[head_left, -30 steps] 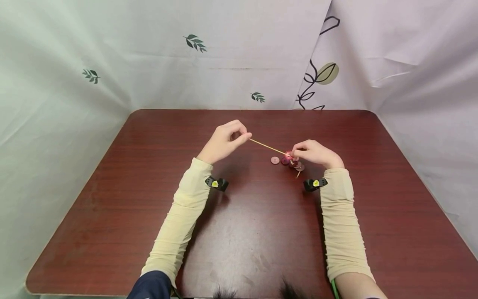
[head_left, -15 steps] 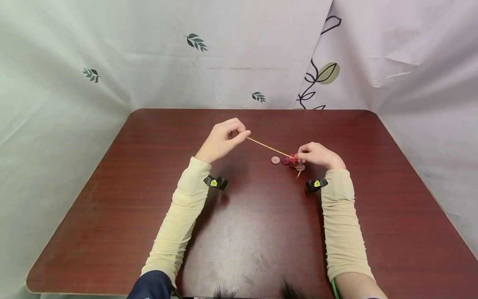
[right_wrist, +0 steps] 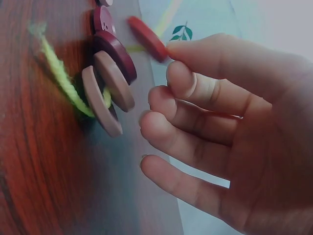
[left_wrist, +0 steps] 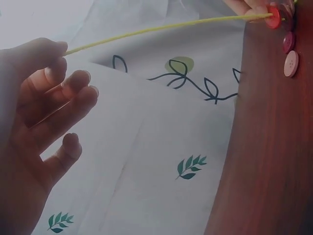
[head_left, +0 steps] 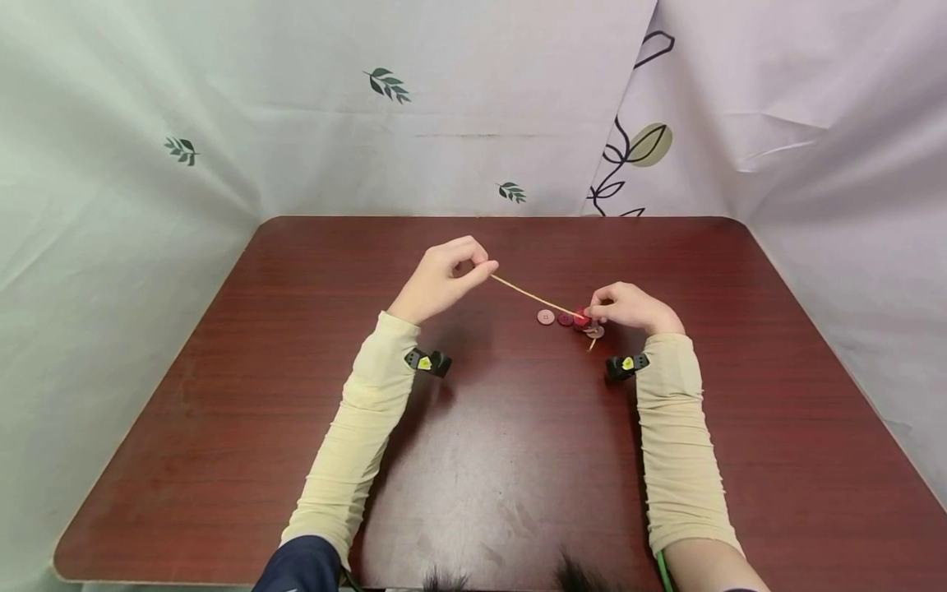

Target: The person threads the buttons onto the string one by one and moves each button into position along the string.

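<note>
My left hand [head_left: 448, 275] pinches one end of a thin yellow cord [head_left: 534, 295] between thumb and forefinger, held above the table. Its other fingers fan out loosely in the left wrist view. From there the cord slopes down to a red button [right_wrist: 147, 39], which is threaded on it. The thumb and forefinger of my right hand [head_left: 627, 307] are at that button's rim, pinching its edge. Further down the cord hang a dark red button [right_wrist: 116, 56] and two brownish-pink buttons [right_wrist: 100, 100]. The cord's frayed tail [right_wrist: 58, 71] sticks out past them.
A pale pink button [head_left: 546, 317] and a magenta button [head_left: 565, 318] lie flat on the brown table [head_left: 473, 460], left of the strung ones. A white patterned curtain [head_left: 473, 107] hangs behind the table.
My right hand has moved slightly right and down with the red button, away from the left hand. The cord, straight and taut before, now sags a little. My left hand has barely moved.
</note>
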`<state>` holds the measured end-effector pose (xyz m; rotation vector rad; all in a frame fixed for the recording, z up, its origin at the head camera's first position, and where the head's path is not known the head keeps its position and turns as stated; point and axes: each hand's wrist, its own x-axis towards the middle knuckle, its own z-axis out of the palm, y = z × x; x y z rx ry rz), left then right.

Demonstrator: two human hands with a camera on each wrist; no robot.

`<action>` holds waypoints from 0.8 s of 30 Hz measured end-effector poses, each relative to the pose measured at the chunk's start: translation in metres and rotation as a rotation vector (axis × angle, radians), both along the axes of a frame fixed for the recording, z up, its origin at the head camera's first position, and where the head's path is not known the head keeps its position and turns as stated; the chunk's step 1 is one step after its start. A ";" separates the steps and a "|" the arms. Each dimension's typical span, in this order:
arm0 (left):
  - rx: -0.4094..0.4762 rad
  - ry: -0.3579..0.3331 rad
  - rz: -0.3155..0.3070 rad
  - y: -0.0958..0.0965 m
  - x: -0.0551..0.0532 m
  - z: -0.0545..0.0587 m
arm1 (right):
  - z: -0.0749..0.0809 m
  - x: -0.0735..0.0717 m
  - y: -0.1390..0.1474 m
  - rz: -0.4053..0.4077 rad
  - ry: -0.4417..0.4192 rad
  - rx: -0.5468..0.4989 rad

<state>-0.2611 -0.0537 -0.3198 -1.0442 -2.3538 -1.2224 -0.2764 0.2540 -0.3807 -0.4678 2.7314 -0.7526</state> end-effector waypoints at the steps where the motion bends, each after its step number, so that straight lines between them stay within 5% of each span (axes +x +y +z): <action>1: -0.004 0.001 -0.003 0.000 -0.003 -0.003 | 0.000 0.000 0.000 -0.004 -0.005 -0.004; 9: -0.025 0.017 -0.037 0.000 -0.015 -0.016 | 0.001 0.001 0.000 -0.017 -0.037 -0.082; 24: -0.064 0.001 -0.060 0.006 -0.014 -0.019 | 0.026 0.007 -0.019 0.016 0.151 -0.115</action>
